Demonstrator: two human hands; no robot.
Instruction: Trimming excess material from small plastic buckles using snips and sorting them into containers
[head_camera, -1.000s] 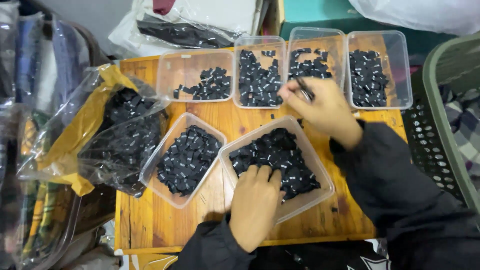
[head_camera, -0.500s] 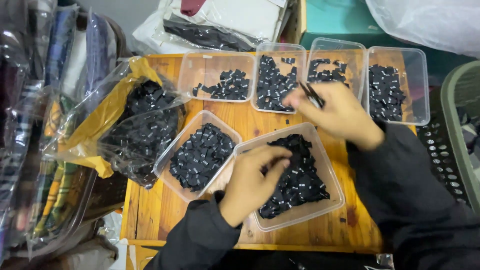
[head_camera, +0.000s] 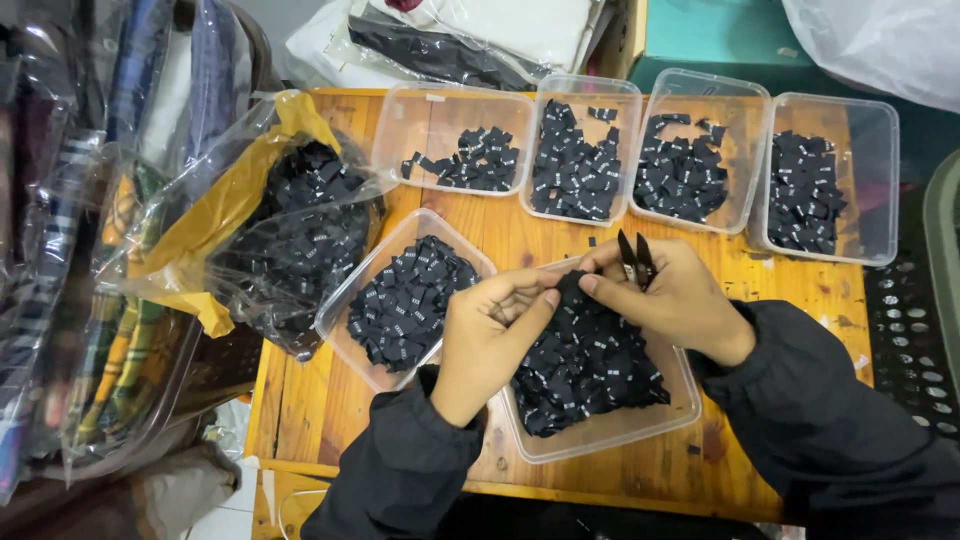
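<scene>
Because both hands work directly above it, the wooden table (head_camera: 560, 245) sits square under the wearer, its top carrying every container within reach.

Item, clear plastic bag (head_camera: 270, 215) with yellow lining: lies well to the left of the left hand, mouth gaping toward it, bulging with small black labels.

Item, nearest clear tub (head_camera: 655, 420): directly beneath both hands, heaped with black labels, so that a piece can be lifted straight up from the pile.

Item, second clear tub (head_camera: 345, 305): just beside the left hand on its outer side, set at an angle, about half filled with the same labels.

Item, row of four clear tubs (head_camera: 640, 90): beyond the hands along the far edge, side by side, each with a separate batch; the leftmost holds the least.

Item, left hand (head_camera: 490, 335): fingers curled, thumb and forefinger pinching one end of a label.

Item, right hand (head_camera: 670, 295): pinching the other end, with small black snips (head_camera: 636, 257) tucked in the same grip, blades pointing away.

Item, black label (head_camera: 570, 290): held between the two hands just above the near tub; small, dark, woven-looking, with tiny pale markings too fine to read.
</scene>
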